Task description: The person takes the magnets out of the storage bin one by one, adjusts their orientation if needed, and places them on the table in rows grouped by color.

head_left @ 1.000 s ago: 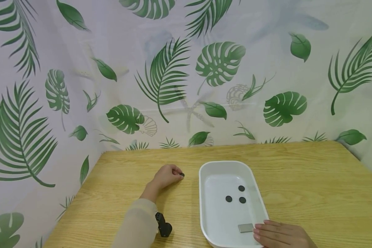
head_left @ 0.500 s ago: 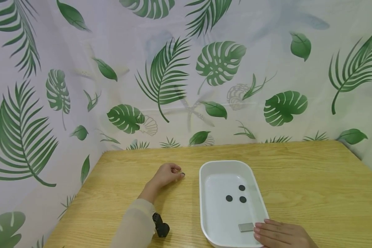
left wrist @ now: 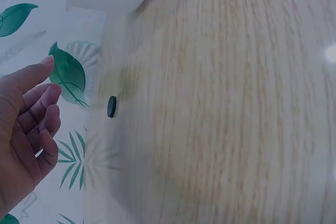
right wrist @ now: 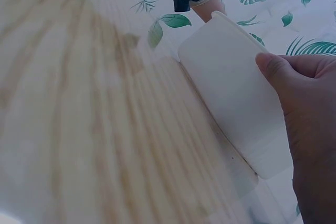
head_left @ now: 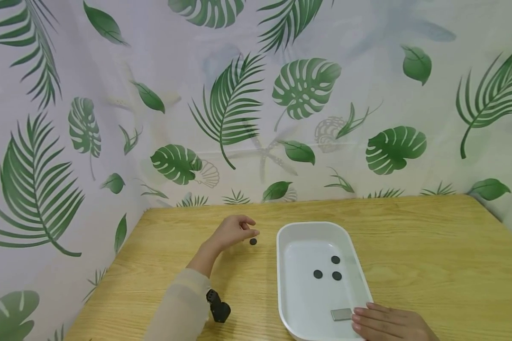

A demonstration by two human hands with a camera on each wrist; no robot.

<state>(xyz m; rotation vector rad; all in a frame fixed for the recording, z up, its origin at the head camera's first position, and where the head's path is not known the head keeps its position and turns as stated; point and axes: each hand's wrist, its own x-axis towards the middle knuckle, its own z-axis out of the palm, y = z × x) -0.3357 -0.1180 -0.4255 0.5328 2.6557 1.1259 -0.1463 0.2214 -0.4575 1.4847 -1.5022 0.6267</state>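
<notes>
My left hand (head_left: 232, 232) hovers just above a black round disc (head_left: 253, 241) on the table, thumb and fingers apart. In the left wrist view the disc (left wrist: 112, 106) lies clear of the left hand (left wrist: 29, 119), whose fingers are loosely bent around nothing. The right hand (head_left: 392, 322) holds the near right rim of a white tray (head_left: 281, 284), fingers over the edge. From the right wrist, the thumb of that hand (right wrist: 304, 93) is seen against the tray's outer wall (right wrist: 231, 87). Inside the tray are three black discs (head_left: 336, 275) and a grey rectangular piece (head_left: 341, 314).
A wooden table (head_left: 431, 255) carries everything. Behind it hangs a white sheet (head_left: 247, 189) printed with green leaves. A black wrist device (head_left: 218, 307) sticks out beside the left sleeve (head_left: 179, 303).
The left hand has let go of the black disc, lifting slightly up and away while the disc stays on the table. The right hand keeps its place on the tray.
</notes>
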